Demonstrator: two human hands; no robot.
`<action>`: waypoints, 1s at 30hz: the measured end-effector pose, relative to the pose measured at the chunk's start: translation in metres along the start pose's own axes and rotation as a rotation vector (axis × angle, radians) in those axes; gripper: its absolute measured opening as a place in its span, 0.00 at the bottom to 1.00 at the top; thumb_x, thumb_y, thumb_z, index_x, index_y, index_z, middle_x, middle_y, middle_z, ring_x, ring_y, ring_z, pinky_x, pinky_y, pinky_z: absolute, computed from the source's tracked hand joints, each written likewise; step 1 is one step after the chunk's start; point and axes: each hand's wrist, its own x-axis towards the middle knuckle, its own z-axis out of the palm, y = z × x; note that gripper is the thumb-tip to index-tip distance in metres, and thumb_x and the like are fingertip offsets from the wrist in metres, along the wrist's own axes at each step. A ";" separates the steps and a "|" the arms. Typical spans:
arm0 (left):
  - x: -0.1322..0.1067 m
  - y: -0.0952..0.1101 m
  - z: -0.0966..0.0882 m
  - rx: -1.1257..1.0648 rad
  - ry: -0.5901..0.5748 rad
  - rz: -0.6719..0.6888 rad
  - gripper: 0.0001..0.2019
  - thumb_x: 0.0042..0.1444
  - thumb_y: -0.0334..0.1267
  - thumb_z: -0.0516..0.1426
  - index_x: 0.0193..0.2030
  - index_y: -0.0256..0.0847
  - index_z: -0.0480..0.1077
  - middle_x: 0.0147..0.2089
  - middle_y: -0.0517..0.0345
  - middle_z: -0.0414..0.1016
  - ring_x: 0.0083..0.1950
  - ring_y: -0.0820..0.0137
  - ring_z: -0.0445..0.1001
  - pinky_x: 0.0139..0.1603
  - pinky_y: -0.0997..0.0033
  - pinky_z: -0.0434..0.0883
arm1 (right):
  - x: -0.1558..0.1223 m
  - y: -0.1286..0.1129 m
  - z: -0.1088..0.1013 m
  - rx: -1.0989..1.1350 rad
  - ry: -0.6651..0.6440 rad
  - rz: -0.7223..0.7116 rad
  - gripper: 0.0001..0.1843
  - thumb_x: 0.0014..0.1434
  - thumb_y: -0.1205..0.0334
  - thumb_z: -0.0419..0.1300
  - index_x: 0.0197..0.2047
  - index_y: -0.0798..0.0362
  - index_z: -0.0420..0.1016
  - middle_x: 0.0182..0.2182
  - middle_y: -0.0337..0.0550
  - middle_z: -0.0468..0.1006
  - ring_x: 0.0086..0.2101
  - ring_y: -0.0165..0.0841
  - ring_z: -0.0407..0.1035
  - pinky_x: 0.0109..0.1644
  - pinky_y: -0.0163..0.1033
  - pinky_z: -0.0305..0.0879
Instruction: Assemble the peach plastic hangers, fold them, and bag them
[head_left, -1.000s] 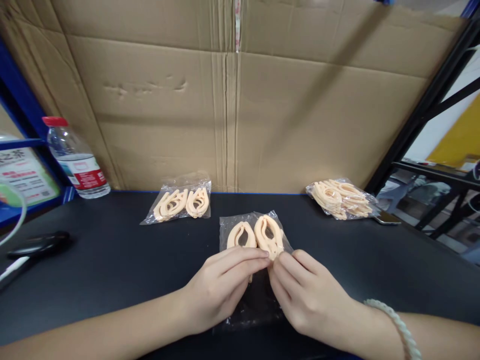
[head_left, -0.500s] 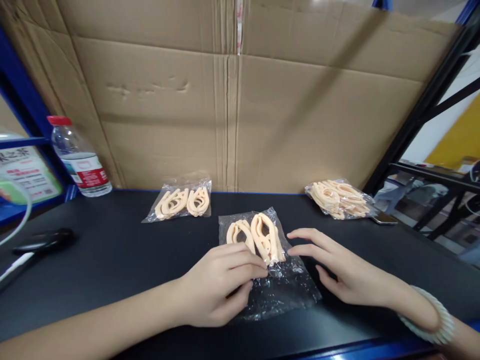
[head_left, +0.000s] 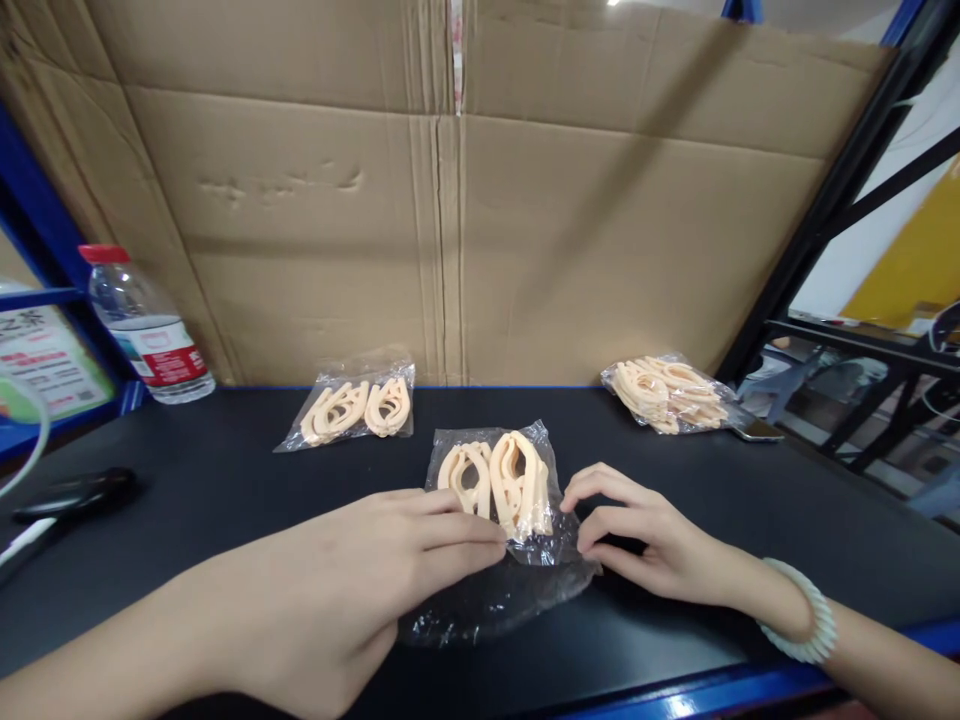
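A clear plastic bag [head_left: 499, 600] lies in front of me on the black tabletop. Inside it are two stacks of cream-coloured looped plastic pieces [head_left: 517, 485], which look like folded hangers. My left hand [head_left: 375, 570] rests across the bag's near left part with its fingers stretched out flat, covering the lower end of the left stack; its thumb is hidden. At the bag's right edge, my right hand [head_left: 630, 530] has its thumb and fingertips pinched together on the film, the index finger bent just above.
Two more filled bags lie at the back: one bag [head_left: 356, 405] left of centre, another bag [head_left: 667, 393] at right beside a phone [head_left: 756, 430]. A water bottle [head_left: 154, 340] and a black device [head_left: 75, 495] with a white cable are at left. Cardboard [head_left: 315, 220] walls the back.
My left hand has straightened its fingers and laid them flatter on the bag. My right hand has come in from the right and closed on the bag's edge. The bag's loose end has folded under.
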 end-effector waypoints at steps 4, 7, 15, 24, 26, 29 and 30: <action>-0.010 -0.004 0.004 0.105 0.053 0.002 0.43 0.39 0.20 0.50 0.67 0.42 0.58 0.65 0.58 0.67 0.63 0.59 0.69 0.60 0.60 0.72 | 0.003 -0.005 0.001 0.038 0.001 0.021 0.06 0.62 0.73 0.55 0.36 0.54 0.70 0.43 0.47 0.72 0.45 0.33 0.66 0.51 0.43 0.66; -0.017 -0.011 0.006 0.091 0.122 -0.018 0.41 0.43 0.19 0.50 0.67 0.46 0.59 0.65 0.60 0.68 0.62 0.59 0.70 0.60 0.60 0.72 | 0.003 -0.004 0.001 0.045 -0.005 0.021 0.06 0.61 0.73 0.55 0.36 0.54 0.69 0.41 0.47 0.72 0.44 0.33 0.66 0.50 0.43 0.66; -0.034 -0.007 0.027 -0.059 0.153 -0.211 0.27 0.50 0.31 0.61 0.58 0.48 0.66 0.56 0.54 0.73 0.50 0.61 0.76 0.48 0.68 0.76 | 0.002 -0.003 0.001 -0.020 -0.017 -0.041 0.02 0.60 0.68 0.60 0.36 0.54 0.70 0.43 0.48 0.72 0.44 0.35 0.65 0.51 0.44 0.65; -0.024 -0.007 0.066 -0.361 0.370 -0.350 0.10 0.67 0.34 0.47 0.36 0.43 0.66 0.31 0.60 0.73 0.30 0.72 0.72 0.32 0.76 0.68 | 0.001 -0.004 0.003 0.127 0.093 0.250 0.14 0.69 0.59 0.51 0.35 0.56 0.72 0.30 0.42 0.75 0.31 0.29 0.68 0.37 0.35 0.65; -0.019 -0.005 0.067 -0.474 0.399 -0.429 0.10 0.66 0.36 0.48 0.34 0.43 0.66 0.30 0.62 0.76 0.30 0.73 0.75 0.32 0.77 0.69 | 0.003 -0.003 0.005 0.198 0.113 0.369 0.17 0.68 0.56 0.51 0.31 0.56 0.71 0.28 0.41 0.75 0.29 0.28 0.68 0.35 0.34 0.64; -0.008 -0.001 0.065 -0.686 0.390 -0.555 0.09 0.65 0.39 0.49 0.34 0.43 0.64 0.25 0.65 0.78 0.27 0.72 0.76 0.33 0.75 0.71 | 0.007 0.001 0.010 0.362 0.152 0.498 0.17 0.66 0.53 0.53 0.29 0.55 0.68 0.24 0.39 0.74 0.26 0.27 0.67 0.30 0.33 0.62; -0.004 0.000 0.064 -0.763 0.378 -0.598 0.08 0.64 0.40 0.49 0.34 0.44 0.63 0.24 0.65 0.78 0.26 0.72 0.76 0.31 0.75 0.72 | 0.008 0.004 0.012 0.387 0.172 0.526 0.17 0.65 0.53 0.54 0.29 0.55 0.67 0.23 0.38 0.73 0.25 0.27 0.67 0.29 0.32 0.62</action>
